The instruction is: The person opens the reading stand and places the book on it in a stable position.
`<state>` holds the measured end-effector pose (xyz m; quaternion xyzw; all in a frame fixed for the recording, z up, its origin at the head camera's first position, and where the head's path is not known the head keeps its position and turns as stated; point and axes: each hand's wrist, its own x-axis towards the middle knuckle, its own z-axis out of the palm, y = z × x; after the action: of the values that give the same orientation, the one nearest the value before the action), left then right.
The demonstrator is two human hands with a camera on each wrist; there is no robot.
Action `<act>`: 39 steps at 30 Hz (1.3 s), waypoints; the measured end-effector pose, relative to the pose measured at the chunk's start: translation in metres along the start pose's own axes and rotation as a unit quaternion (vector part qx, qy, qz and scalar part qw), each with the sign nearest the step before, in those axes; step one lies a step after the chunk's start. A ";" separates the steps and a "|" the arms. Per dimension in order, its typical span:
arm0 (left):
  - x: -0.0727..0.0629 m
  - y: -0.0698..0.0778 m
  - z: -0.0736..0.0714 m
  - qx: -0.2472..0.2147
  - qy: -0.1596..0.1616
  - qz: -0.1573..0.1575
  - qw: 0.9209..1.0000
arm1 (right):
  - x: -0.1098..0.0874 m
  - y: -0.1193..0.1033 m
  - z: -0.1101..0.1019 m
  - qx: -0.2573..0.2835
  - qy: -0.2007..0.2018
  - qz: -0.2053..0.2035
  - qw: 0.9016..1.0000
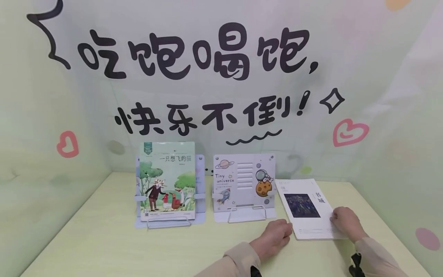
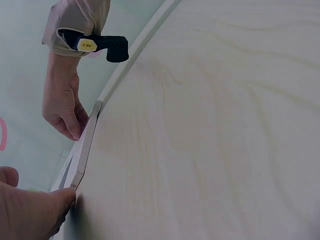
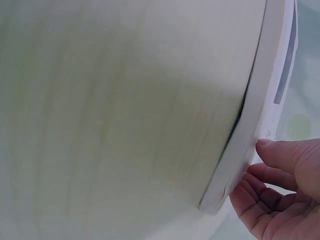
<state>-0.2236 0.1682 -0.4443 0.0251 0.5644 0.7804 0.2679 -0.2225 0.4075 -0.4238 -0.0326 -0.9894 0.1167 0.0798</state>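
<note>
A white magazine (image 1: 322, 227) with a dark picture on its cover lies face up at the right of the table. My left hand (image 1: 273, 238), fingers curled, grips its near left corner. In the left wrist view the thumb of that left hand (image 2: 35, 210) meets the corner, its other fingers mostly hidden. At the opposite edge, my right hand (image 1: 348, 222) holds the magazine's side. The right wrist view shows the thumb of the right hand (image 3: 285, 185) on the upper edge of the magazine (image 3: 250, 130), with curled fingers against its side.
Left of the magazine stands a white bookstand (image 1: 245, 182) with space drawings and a wire ledge. Farther left, a green picture book (image 1: 167, 184) leans upright on a similar bookstand (image 1: 200, 192). A printed cloth wall (image 1: 221, 88) closes off the pale wooden table (image 1: 138, 254) behind.
</note>
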 end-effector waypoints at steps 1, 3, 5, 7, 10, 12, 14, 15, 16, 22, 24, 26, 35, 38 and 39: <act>0.001 0.000 0.001 0.000 0.001 -0.001 1.000 | 0.000 -0.001 -0.001 0.002 -0.007 0.000 1.000; 0.003 0.000 0.001 0.001 0.005 -0.007 1.000 | 0.001 -0.003 -0.003 0.000 -0.015 0.001 1.000; 0.003 0.001 0.002 0.001 0.010 -0.015 1.000 | 0.001 -0.004 -0.004 0.000 -0.023 0.008 1.000; 0.004 0.001 0.002 -0.001 0.014 -0.023 1.000 | 0.000 -0.004 -0.005 -0.005 -0.029 0.012 0.999; 0.005 0.002 0.003 -0.005 0.025 -0.032 0.999 | -0.001 -0.004 -0.006 -0.015 -0.032 0.010 0.999; 0.006 0.003 0.005 0.000 0.027 -0.032 0.999 | -0.002 -0.004 -0.006 -0.022 -0.029 0.004 0.999; 0.006 0.004 0.007 0.007 0.026 -0.028 0.999 | -0.002 -0.005 -0.007 -0.029 -0.026 0.000 0.999; 0.007 0.005 0.009 0.011 0.021 -0.023 0.999 | -0.002 -0.005 -0.007 -0.032 -0.024 -0.002 0.999; 0.007 0.006 0.011 0.015 0.018 -0.019 1.000 | -0.003 -0.005 -0.007 -0.035 -0.022 -0.003 0.999; 0.010 0.008 0.018 0.031 0.041 -0.012 0.999 | -0.004 -0.005 -0.007 -0.041 -0.025 -0.005 0.999; 0.011 0.007 0.018 0.034 0.044 -0.011 0.998 | -0.004 -0.004 -0.006 -0.042 -0.025 -0.005 0.999; 0.011 0.006 0.017 0.035 0.039 -0.011 0.999 | -0.004 -0.003 -0.005 -0.042 -0.024 -0.005 0.999; 0.013 0.002 0.016 0.000 0.037 0.006 0.999 | -0.006 -0.002 -0.003 -0.039 -0.027 0.002 0.999; 0.014 0.000 0.019 -0.014 0.052 0.013 0.998 | -0.008 -0.002 -0.003 -0.038 -0.026 0.001 0.999; 0.014 -0.001 0.020 -0.015 0.057 0.017 0.998 | -0.008 -0.002 -0.003 -0.038 -0.024 0.000 0.999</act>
<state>-0.2286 0.1926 -0.4414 -0.0136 0.5665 0.7934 0.2224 -0.2139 0.4051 -0.4214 -0.0330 -0.9948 0.0795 0.0547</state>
